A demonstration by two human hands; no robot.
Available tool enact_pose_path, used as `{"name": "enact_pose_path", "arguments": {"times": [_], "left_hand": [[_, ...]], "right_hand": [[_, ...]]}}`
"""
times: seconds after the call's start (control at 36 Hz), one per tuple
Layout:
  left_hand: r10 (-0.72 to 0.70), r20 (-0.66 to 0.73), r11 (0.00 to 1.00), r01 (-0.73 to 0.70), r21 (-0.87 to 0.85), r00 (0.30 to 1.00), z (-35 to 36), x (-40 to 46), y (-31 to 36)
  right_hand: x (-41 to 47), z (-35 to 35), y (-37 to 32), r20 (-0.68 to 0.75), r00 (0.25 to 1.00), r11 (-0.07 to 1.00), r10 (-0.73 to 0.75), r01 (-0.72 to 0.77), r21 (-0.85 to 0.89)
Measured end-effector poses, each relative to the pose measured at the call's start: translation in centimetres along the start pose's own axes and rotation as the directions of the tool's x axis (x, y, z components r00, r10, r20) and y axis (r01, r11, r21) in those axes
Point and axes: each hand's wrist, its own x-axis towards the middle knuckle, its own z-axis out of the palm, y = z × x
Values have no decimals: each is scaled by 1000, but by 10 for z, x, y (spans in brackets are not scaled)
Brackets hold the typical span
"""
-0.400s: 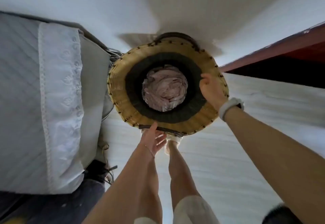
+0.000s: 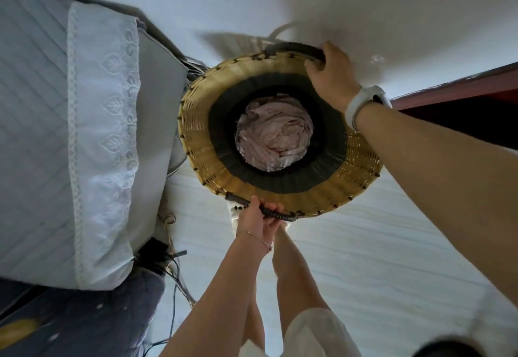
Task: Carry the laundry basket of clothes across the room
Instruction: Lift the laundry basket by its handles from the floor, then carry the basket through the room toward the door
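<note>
Left hand: I have it closed on the near handle of the basket.
Right hand: closed on the far handle, watch on the wrist.
Basket: on the floor beside the bed, near the wall; pale pink clothes bunched low inside.
Step, as I judge it: lift. I should raise both handles together, keep the rim level, and clear the bed corner and the cables before walking.

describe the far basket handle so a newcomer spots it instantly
Find the round wicker basket mid-frame beside the bed. Its far handle is the dark arch on the rim nearest the white wall, gripped by the right hand; the near handle lies toward the legs.
</note>
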Motion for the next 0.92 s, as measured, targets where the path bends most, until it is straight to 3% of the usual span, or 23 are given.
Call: {"name": "enact_pose_path", "arguments": {"times": [0.17, 0.25, 0.33, 0.44, 0.58, 0.67, 0.81, 0.92], "left_hand": [[192, -199, 970, -155, 187, 961, -18, -12, 13], [334, -243, 916, -253, 312, 911, -31, -22, 24], [534, -211, 791, -395, 467, 819, -44, -38, 38], [687, -62, 626, -546, 556, 724, -58, -68, 58], [700, 247, 444, -679, 584, 670, -68, -98, 70], [696, 381, 282, -720, 633, 608, -67, -109, 72], [698, 526, -71, -684, 726, 486, -56, -129, 69], [618, 642, -251, -660, 708, 453, -50, -138, 60]], "right_hand": [[-41, -14, -5, 82, 992, 993, -92, 85, 85], [-64, -24, -1, 18, 999, 992, -34, 31, 126], [-93, -33, 10, -24, 998, 975, 55, -48, 215], [-147, -46, 24, -74, 979, 927, 192, -156, 341], [-218, -52, 33, -123, 898, 814, 423, -317, 487], [-261, -46, 32, -149, 824, 738, 547, -390, 551], [-325, -35, 23, -196, 689, 615, 698, -438, 655], [-371, -27, 15, -247, 532, 508, 810, -426, 749]]}}
